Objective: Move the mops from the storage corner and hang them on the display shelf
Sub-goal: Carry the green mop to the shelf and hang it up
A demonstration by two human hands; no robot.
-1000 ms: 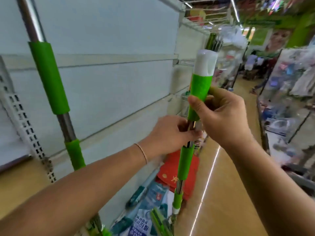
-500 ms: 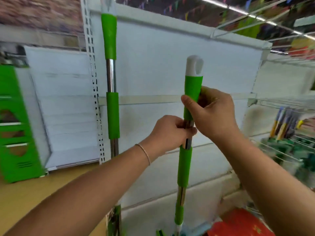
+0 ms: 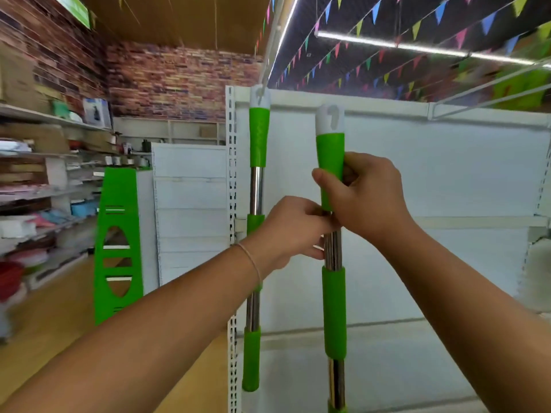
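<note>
Both mop heads (image 3: 335, 406) lie below the frame.

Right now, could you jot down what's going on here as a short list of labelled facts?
held mop: upright mop handle, white cap with hole on top
right hand: grips the upper green sleeve
left hand: grips the bare metal just below
hung mop: hangs by its cap on a hook, to the left
behind: white shelf panel

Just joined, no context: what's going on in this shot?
A person is hanging mops on a white store shelf. Both hands hold one mop handle upright: the right hand grips the upper green sleeve, the left hand grips the metal pole just below. Its white hook cap sits near the top of the shelf, not yet hung. A second mop already hangs on the left.
</note>
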